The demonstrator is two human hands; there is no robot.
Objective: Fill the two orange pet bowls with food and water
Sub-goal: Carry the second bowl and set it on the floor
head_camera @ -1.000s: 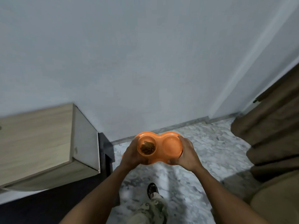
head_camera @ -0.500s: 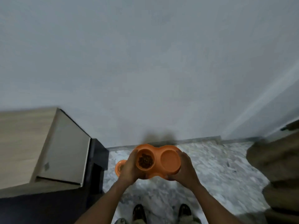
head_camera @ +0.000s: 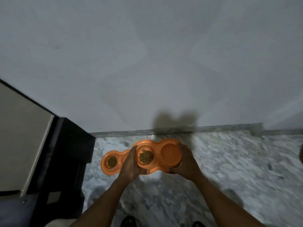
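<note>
I see the left hand (head_camera: 129, 166) and right hand (head_camera: 186, 163) each gripping an end of the orange double pet bowl (head_camera: 170, 154), level above the marble floor (head_camera: 229, 161) near the grey wall (head_camera: 147, 63), a second orange double bowl (head_camera: 120, 161) lying below beside a dark cabinet (head_camera: 70, 153)

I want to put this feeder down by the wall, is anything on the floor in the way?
Only the second orange feeder, on the floor just left of the held feeder, partly behind the left hand. Nothing visible lies further right.

Second bowl (head_camera: 106, 172) on floor (head_camera: 229, 161), left of held bowl (head_camera: 158, 143), right of cabinet (head_camera: 73, 145).
</note>
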